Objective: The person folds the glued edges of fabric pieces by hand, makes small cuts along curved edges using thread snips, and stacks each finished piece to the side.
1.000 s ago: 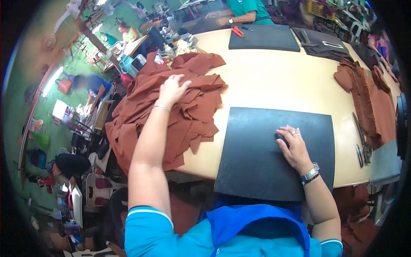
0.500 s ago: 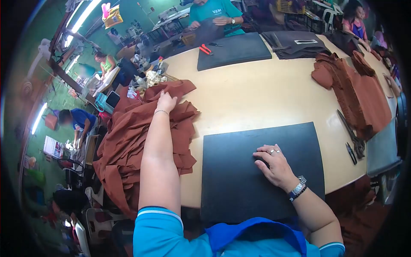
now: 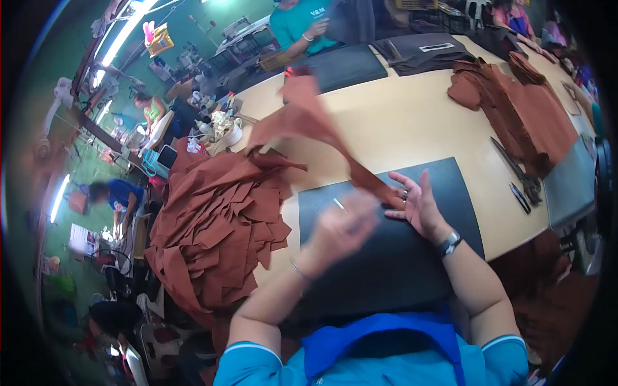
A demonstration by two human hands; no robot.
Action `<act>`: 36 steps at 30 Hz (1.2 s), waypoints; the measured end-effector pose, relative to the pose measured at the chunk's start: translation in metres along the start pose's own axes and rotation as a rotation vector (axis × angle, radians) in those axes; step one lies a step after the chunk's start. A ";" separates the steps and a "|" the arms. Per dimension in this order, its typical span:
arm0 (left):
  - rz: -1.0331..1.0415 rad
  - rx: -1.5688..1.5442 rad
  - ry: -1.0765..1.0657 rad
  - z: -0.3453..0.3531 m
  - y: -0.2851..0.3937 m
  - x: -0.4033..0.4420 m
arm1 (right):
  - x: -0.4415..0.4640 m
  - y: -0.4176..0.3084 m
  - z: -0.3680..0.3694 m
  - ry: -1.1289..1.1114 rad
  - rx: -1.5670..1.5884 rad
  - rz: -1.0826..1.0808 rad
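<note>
A long piece of brown leather-like material (image 3: 312,119) hangs in the air above the table, blurred, its narrow end reaching my right hand (image 3: 417,204). The fingers of that hand are spread, and the end of the piece lies against them. My left hand (image 3: 344,225) is smeared by motion over the dark board (image 3: 393,257), just left of my right hand; its grip is unclear. A short pale streak shows at its fingers. To the left, a heap of brown pieces (image 3: 219,225) covers the table edge.
More brown pieces (image 3: 505,116) lie at the right, near scissors (image 3: 515,164) and a small black tool (image 3: 519,198). Another dark board (image 3: 344,67) and dark sheets (image 3: 418,55) lie at the far side. A co-worker in teal (image 3: 299,26) stands behind them, handling dark material.
My left hand has moved from the heap across to the dark board. One brown piece is now off the heap and in the air. My right hand has turned and spread its fingers.
</note>
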State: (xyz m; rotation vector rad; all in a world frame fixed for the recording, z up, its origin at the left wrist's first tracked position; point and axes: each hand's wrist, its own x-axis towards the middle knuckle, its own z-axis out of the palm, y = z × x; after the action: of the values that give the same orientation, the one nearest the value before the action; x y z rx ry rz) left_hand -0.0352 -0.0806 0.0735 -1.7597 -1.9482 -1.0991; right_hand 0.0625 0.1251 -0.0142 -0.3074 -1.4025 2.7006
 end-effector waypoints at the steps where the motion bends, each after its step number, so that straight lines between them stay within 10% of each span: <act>1: -0.013 -0.199 -0.095 0.016 0.022 -0.020 | 0.002 -0.003 -0.005 -0.068 0.097 0.057; 7: 0.067 -0.506 -0.510 0.057 0.074 -0.074 | -0.017 -0.015 0.012 0.005 0.111 0.047; 10: -0.123 -0.549 -0.315 0.041 0.074 -0.064 | -0.017 -0.013 -0.002 -0.120 0.366 0.024; 20: -0.551 0.370 -0.098 0.052 -0.077 -0.029 | -0.126 -0.017 0.000 0.198 0.281 -0.046; 24: -1.022 0.452 -0.487 0.062 -0.129 0.007 | -0.140 -0.017 -0.023 0.443 -0.229 -0.217; 29: -0.943 0.163 -0.257 0.064 -0.165 0.006 | -0.126 -0.064 -0.121 0.683 -0.973 -0.475; 31: -0.906 0.145 -0.075 0.051 -0.142 0.007 | -0.131 -0.075 -0.177 1.022 -1.869 -0.361; 33: -0.848 0.198 0.003 0.038 -0.140 -0.001 | -0.153 -0.081 -0.177 1.194 -2.003 -0.003; 36: -0.803 0.219 -0.089 0.050 -0.181 -0.029 | -0.165 -0.074 -0.184 1.180 -1.978 -0.094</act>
State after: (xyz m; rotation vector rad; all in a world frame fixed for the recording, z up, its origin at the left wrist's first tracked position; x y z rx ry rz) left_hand -0.1864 -0.0594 -0.0407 -0.9161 -2.8023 -0.9540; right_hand 0.2619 0.2872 -0.0337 -1.3215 -2.4290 -0.1394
